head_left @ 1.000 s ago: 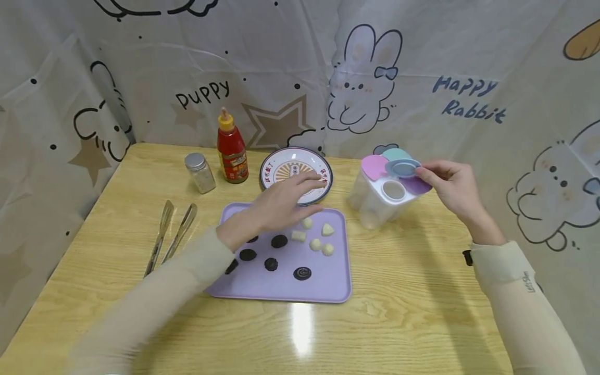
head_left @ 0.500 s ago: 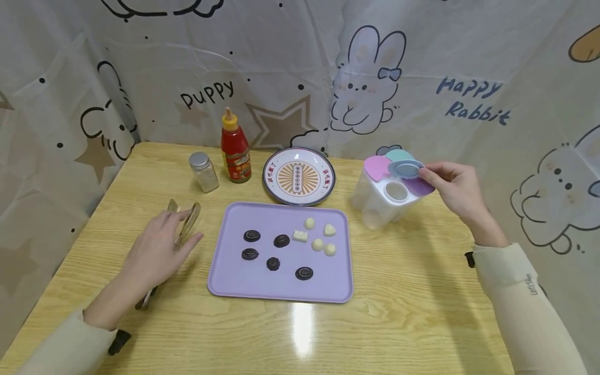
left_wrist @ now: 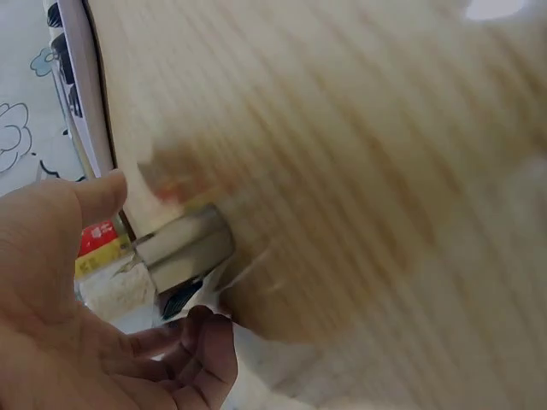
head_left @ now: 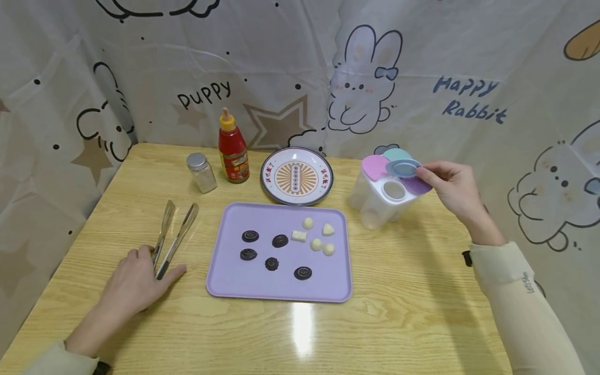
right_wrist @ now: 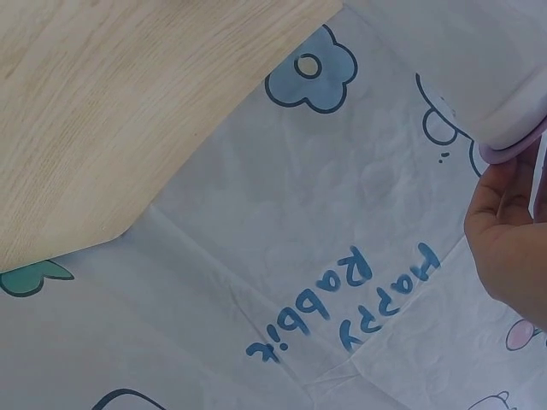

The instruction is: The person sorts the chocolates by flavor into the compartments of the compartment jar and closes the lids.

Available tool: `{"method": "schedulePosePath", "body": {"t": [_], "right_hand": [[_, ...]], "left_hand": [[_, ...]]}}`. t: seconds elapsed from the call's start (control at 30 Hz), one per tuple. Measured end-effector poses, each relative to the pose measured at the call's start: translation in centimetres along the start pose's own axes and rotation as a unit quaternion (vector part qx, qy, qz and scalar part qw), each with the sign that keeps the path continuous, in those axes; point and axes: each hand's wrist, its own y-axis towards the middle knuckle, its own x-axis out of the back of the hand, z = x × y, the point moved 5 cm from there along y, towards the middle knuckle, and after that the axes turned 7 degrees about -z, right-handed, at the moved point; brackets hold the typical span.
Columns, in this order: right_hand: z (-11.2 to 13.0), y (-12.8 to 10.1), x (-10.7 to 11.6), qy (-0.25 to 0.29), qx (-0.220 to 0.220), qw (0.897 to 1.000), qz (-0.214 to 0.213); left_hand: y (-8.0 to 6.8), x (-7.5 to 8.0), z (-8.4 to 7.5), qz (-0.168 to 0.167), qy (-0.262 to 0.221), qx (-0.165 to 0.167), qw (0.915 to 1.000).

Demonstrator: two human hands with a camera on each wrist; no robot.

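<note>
Metal tongs (head_left: 180,237) lie on the table at the left, arms spread apart. My left hand (head_left: 133,281) is around their near end, thumb held out to the right and fingers on the left side. In the left wrist view the end of the tongs (left_wrist: 186,248) sits between the thumb and the loosely bent fingers, with a gap to the thumb. At the right, my right hand (head_left: 452,190) pinches the edge of a raised blue-grey flip lid (head_left: 403,168) on a clear container (head_left: 370,208). One round opening shows in its top, beside pink, green and purple lids.
A purple tray (head_left: 276,289) in the middle holds several dark and white chocolate-like pieces. Behind it are a patterned plate (head_left: 297,177), a red sauce bottle (head_left: 233,153) and a shaker jar (head_left: 202,174). A printed cloth (head_left: 422,125) hangs behind the table.
My left hand has moved from over the tray to the left, then down along the tongs to their near end. My right hand stays at the flip lid.
</note>
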Motion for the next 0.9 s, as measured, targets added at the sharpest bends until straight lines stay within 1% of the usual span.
{"method": "schedulePosePath", "body": {"t": [0.1,0.33,0.43,0.53,0.63,0.77,0.9], "right_hand": [[0.1,0.0,0.1,-0.001,0.000,1.000,-0.002],[0.3,-0.2,0.1,0.000,0.003,1.000,-0.003],[0.3,-0.2,0.1,0.001,0.004,1.000,-0.002],[0.4,-0.2,0.2,0.005,0.002,1.000,-0.004],[0.5,-0.2,0.2,0.014,-0.011,1.000,-0.010],[0.6,-0.3,0.4,0.027,-0.043,0.999,-0.014],[0.7,-0.2,0.7,0.036,-0.068,0.997,-0.006]], "left_hand": [[-0.1,-0.3,0.0,0.007,-0.003,0.000,1.0000],[-0.1,-0.5,0.3,0.009,-0.023,-0.009,0.9997],[0.0,-0.4,0.3,0.012,-0.030,-0.011,0.9994],[0.3,0.1,0.3,0.010,-0.042,-0.008,0.9990],[0.5,0.8,0.1,-0.011,-0.053,-0.008,0.9985],[0.6,1.6,-0.1,-0.044,-0.056,-0.016,0.9974],[0.7,2.4,-0.4,-0.056,-0.054,-0.022,0.9968]]}}
